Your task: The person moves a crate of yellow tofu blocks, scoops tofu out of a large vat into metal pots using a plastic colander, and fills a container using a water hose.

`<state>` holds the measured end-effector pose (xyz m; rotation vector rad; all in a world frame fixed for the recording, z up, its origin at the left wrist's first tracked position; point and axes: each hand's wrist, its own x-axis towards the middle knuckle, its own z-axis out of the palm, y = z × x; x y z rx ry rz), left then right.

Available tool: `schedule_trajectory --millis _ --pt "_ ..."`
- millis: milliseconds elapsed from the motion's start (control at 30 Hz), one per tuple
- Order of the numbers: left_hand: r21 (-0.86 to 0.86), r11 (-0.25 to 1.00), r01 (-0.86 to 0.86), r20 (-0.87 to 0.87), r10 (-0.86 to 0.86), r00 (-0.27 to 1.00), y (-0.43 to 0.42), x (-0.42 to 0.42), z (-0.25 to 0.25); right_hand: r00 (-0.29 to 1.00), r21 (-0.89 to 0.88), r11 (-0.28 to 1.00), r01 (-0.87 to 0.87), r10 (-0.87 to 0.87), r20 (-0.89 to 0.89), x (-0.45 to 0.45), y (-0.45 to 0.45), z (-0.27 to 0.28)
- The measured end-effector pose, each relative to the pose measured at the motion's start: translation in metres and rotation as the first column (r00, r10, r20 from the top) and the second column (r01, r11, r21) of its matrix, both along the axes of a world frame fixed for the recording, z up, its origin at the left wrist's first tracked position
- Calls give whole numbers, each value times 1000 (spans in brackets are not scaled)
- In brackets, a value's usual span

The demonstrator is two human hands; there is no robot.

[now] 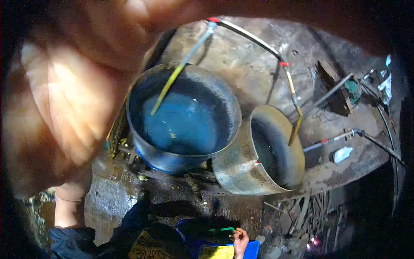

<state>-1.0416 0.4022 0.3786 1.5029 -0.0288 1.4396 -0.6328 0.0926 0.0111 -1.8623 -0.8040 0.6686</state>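
Head view, green piece (224, 228): thin and bent, one end at the fingertips of the right hand (240, 238), above or just beyond the far edge of a blue container (254, 249), too dark to tell which.
Right fingers: bent inward at the green end, apparently in a light pinch; too small to confirm any hold.
Better grip: by judgement, best with thumb and fingertips well around the green end, wrist loose, knuckles clear of the container's edge.
Left hand (73, 99): raised close to the lens, palm broad and blurred, fingertips out of sight; spread and hold impossible to tell.
Raised arm: likely steadiest with elbow tucked in.
Footing: wet shine on the floor (105, 200), probably slippery; best met with a braced stance.
Large tub (189, 163): upright, bluish inside, a yellow-ended pipe (172, 82) reaching over the far rim.
Metal drum (235, 177): just beside the tub's right edge, a second pipe (297, 129) at the mouth.
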Motion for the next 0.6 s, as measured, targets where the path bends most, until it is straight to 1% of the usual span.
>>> schedule_trajectory --millis 33,67,100,133,167,200,233,267,300,333,367,400,433,467,500,533,567,600 --pt "13 999 38 3 -38 999 20 7 5 999 18 1000 22 -22 23 6 -6 -21" --pt "39 996 81 13 -82 997 36 17 13 998 101 994 46 -41 -55 3 -16 -36" --pt "60 991 122 22 -124 992 52 25 16 994 96 994 56 -47 -94 -4 -19 -41" --pt "73 985 154 26 -156 987 67 34 17 934 96 982 164 -123 -334 -6 -25 -44" --pt "74 981 177 23 -179 984 83 43 13 807 64 962 264 -184 -561 -10 -31 -45" --pt "54 979 194 -1 -194 981 99 49 4 975 -9 981 194 -194 -112 -15 -37 -47" --pt "19 980 199 -49 -197 979 112 58 -13 939 -91 962 257 -271 -211 -32 -13 -14" --pt "-53 982 183 -160 -189 969 123 67 -36 956 -69 966 247 -255 -146 -28 0 -13" --pt "-145 979 145 -321 -185 929 133 80 -73 970 -42 973 228 -231 -80 -21 16 -13" --pt "-255 965 68 -573 -208 792 136 87 -119 983 -2 983 184 -184 -3 -16 47 -4" --pt "-148 989 6 -799 -123 588 131 88 -151 988 33 991 133 -136 74 -14 84 12" --pt "39 999 24 -874 23 485 124 86 -190 992 38 997 65 -69 107 -21 129 41" --pt "202 972 118 -971 183 156 120 77 -222 990 37 999 -7 2 139 -33 175 68" --pt "197 960 199 -973 216 -79 116 69 -239 983 124 979 -159 146 108 -43 211 75" --pt "-45 993 112 -954 -9 -299 115 61 -243 903 179 910 -375 315 292 -60 255 98" --pt "-106 994 -6 -932 -102 -348 114 46 -255 779 78 848 -525 441 446 -82 292 116" --pt "150 988 44 -850 151 -505 110 31 -260 614 -41 713 -700 629 476 -106 324 136" --pt "270 962 50 -813 255 -523 106 17 -270 435 14 619 -785 536 724 -128 348 118"
